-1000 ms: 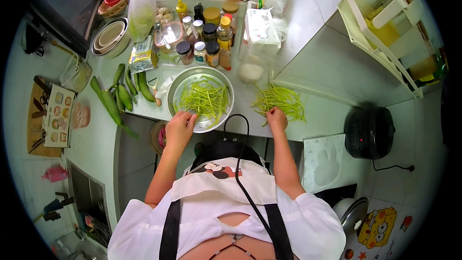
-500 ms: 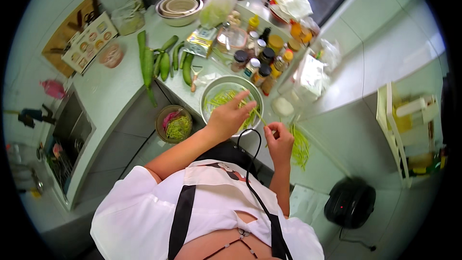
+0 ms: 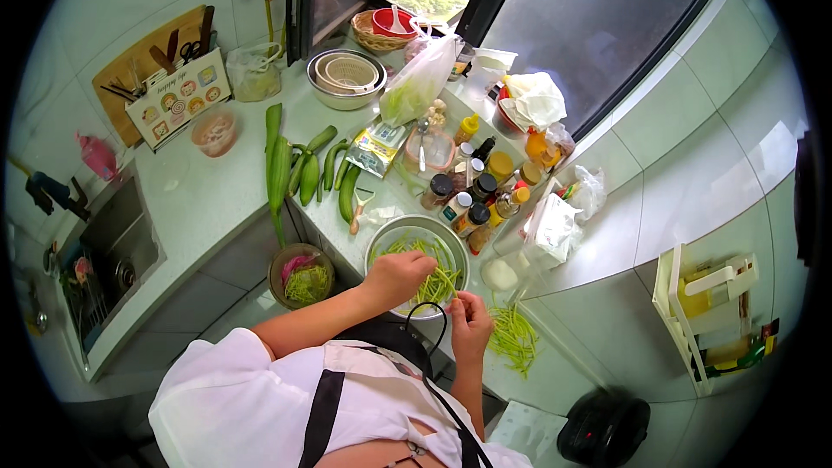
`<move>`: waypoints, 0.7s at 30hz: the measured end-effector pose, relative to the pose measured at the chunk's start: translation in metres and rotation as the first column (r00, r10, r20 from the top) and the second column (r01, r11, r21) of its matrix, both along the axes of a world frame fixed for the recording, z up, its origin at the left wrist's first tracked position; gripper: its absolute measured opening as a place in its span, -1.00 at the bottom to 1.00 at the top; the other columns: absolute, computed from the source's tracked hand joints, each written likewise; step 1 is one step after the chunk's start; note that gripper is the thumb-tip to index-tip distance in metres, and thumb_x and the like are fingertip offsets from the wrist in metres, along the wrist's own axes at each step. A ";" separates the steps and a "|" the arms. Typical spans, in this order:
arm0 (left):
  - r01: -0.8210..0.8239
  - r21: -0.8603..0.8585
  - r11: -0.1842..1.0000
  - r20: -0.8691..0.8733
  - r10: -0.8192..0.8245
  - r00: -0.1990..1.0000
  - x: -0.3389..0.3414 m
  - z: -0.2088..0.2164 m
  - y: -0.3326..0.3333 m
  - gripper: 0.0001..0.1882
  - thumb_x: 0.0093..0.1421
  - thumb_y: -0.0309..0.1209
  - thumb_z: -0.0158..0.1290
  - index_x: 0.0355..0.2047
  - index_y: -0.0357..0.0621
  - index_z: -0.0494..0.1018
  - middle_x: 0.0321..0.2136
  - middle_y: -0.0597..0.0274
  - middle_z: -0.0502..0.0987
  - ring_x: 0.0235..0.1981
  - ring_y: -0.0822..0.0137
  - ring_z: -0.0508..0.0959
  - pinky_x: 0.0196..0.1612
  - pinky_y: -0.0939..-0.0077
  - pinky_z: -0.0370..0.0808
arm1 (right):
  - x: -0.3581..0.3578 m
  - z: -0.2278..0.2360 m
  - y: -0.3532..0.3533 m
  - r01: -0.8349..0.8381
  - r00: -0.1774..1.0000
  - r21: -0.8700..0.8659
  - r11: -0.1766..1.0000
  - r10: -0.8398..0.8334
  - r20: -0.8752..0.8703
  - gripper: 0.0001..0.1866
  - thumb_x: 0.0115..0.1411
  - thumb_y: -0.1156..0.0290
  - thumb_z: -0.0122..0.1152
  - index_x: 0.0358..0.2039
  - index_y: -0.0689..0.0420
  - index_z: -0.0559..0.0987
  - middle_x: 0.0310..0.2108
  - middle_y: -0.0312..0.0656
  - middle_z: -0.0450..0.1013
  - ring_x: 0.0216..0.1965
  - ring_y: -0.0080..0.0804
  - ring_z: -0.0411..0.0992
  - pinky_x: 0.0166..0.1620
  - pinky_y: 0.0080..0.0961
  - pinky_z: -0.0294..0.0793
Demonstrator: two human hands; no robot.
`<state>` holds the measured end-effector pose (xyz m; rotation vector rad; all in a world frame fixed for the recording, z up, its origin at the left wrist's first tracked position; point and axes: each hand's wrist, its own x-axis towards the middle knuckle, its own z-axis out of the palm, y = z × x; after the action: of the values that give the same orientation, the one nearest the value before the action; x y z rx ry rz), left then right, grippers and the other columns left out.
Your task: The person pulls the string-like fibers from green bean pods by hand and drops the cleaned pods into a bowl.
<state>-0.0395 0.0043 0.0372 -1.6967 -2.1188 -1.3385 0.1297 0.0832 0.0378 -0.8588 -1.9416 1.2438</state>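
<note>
Kitchen counter (image 3: 208, 182), green stems (image 3: 445, 281) between both hands (image 3: 397, 282), metal bowl (image 3: 416, 224) below

- your round metal bowl (image 3: 416, 224) sits on the counter (image 3: 325, 225), slim green stems (image 3: 444, 282) loose inside
- you've got some pinched in your right hand (image 3: 471, 322)
- messy stem pile (image 3: 513, 340) right of your bowl

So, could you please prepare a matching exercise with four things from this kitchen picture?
1. metal bowl
2. red bowl
3. peeler
4. rounded appliance

A. sits in a wicker basket
B. black, with a small red light
C. contains green stems, below the left hand
D. lies just upper left of the metal bowl

Pairs: 1-C, 2-A, 3-D, 4-B
</note>
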 end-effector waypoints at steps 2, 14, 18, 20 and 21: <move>-0.017 0.027 0.999 0.090 0.014 0.996 -0.002 0.003 -0.001 -0.89 0.07 -0.41 0.05 -0.38 -0.10 0.44 -0.53 0.19 0.46 -0.49 0.12 0.52 -0.48 0.31 0.47 | -0.002 -0.005 -0.003 -0.009 0.999 -0.057 0.998 0.006 -0.045 -0.83 0.16 0.45 0.15 -0.26 0.25 0.50 -0.57 -0.27 0.49 -0.57 -0.65 0.40 -0.47 -0.69 0.35; 0.272 0.025 0.962 0.315 -0.266 0.911 -0.009 0.016 0.005 -0.70 0.15 -0.24 0.06 -0.18 -0.14 0.45 -0.42 0.09 0.52 -0.48 0.17 0.54 -0.43 0.37 0.46 | -0.007 0.003 -0.017 0.063 0.998 0.048 0.997 -0.063 -0.006 -0.88 0.08 0.52 0.23 -0.34 0.24 0.56 -0.62 -0.27 0.45 -0.60 -0.68 0.31 -0.53 -0.69 0.28; 0.341 -0.096 0.935 0.446 -0.266 0.855 -0.011 0.014 0.008 -0.66 0.15 -0.21 0.06 -0.14 -0.15 0.43 -0.35 0.05 0.52 -0.47 0.18 0.53 -0.42 0.36 0.45 | -0.009 0.013 -0.023 0.112 0.993 0.172 0.979 -0.118 0.026 -0.89 0.06 0.51 0.24 -0.36 0.22 0.57 -0.62 -0.22 0.42 -0.63 -0.61 0.28 -0.53 -0.63 0.28; 0.370 -0.144 0.918 0.465 -0.267 0.844 -0.010 0.016 0.008 -0.65 0.16 -0.21 0.05 -0.12 -0.15 0.41 -0.33 0.04 0.52 -0.44 0.13 0.54 -0.39 0.32 0.45 | -0.007 0.016 -0.025 0.139 0.987 0.146 0.979 -0.149 0.060 -0.88 0.06 0.50 0.24 -0.35 0.21 0.57 -0.59 -0.19 0.43 -0.62 -0.55 0.31 -0.51 -0.60 0.31; 0.374 -0.122 0.919 0.443 -0.287 0.850 -0.008 0.014 0.008 -0.64 0.17 -0.21 0.03 -0.11 -0.14 0.41 -0.34 0.03 0.52 -0.42 0.10 0.54 -0.37 0.30 0.45 | -0.006 0.017 -0.025 0.151 0.984 0.134 0.979 -0.162 0.076 -0.88 0.06 0.49 0.25 -0.35 0.20 0.57 -0.57 -0.17 0.44 -0.62 -0.52 0.32 -0.50 -0.58 0.32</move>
<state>-0.0480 0.0125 0.0517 -2.0996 -2.3253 -1.7741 0.1236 0.0579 0.0552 -0.9924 -1.9563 0.9948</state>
